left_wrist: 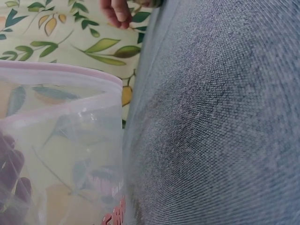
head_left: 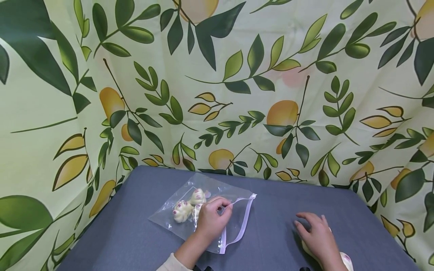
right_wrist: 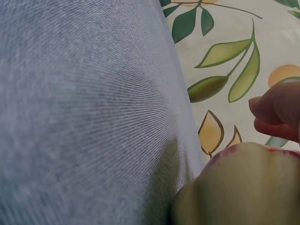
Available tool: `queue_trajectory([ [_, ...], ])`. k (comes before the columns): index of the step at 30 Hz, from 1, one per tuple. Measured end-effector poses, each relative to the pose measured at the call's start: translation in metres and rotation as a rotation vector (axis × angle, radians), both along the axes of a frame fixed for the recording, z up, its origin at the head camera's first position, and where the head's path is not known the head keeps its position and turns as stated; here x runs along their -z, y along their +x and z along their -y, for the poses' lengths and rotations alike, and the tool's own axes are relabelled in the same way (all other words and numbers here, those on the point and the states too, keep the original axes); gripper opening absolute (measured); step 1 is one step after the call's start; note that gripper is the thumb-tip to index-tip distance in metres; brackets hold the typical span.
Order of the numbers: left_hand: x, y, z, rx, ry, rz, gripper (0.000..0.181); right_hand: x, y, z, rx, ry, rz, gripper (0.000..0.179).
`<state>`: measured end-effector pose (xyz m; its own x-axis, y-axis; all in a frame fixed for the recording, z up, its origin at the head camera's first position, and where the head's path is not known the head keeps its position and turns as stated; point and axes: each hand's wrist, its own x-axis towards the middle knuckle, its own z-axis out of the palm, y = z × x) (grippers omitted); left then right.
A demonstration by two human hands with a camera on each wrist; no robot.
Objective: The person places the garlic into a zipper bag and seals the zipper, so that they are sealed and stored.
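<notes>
A clear zip bag [head_left: 183, 188] with a pale purple zip strip lies on the table, its mouth spread toward the right. Inside are garlic bulbs [head_left: 182, 211], cream with purple streaks; one is partly hidden. My left hand [head_left: 213, 218] pinches the bag's upper zip edge between thumb and fingers. Through the plastic in the left wrist view, its fingers [left_wrist: 14, 183] show dimly. Over at the right, my right hand [head_left: 317, 235] hovers above more garlic [head_left: 346, 260], fingers loosely bent with a gap at the thumb. In the right wrist view a garlic bulb [right_wrist: 239, 187] sits below the fingertips.
Grey-blue cloth covers the table [head_left: 271, 210]. A leaf-and-fruit patterned curtain [head_left: 237, 105] closes off the back and both sides. Small black objects [head_left: 203, 268] poke in at the bottom edge.
</notes>
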<state>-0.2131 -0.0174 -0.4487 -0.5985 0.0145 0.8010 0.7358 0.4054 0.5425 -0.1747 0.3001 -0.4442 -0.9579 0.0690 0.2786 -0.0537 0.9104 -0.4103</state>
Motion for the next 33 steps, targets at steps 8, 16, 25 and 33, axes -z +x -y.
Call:
queue_trajectory([
  [8, -0.0015, 0.0007, 0.0005, 0.009, 0.002, 0.002, 0.011, -0.0020, 0.0025, 0.0042, 0.122, -0.004, 0.056, 0.038],
  [16, -0.0002, -0.0007, 0.0008, 0.010, 0.005, -0.001, 0.011, -0.0046, 0.0004, 0.0059, 0.266, -0.067, 0.067, 0.042],
  [25, -0.0015, 0.0007, 0.0006, 0.009, -0.001, 0.010, 0.010, -0.0030, -0.0012, 0.0058, 0.299, -0.050, 0.131, 0.050],
  [33, -0.0015, 0.0012, -0.0001, 0.001, 0.001, 0.014, 0.011, -0.0006, -0.0021, 0.0043, 0.225, -0.100, 0.096, 0.053],
])
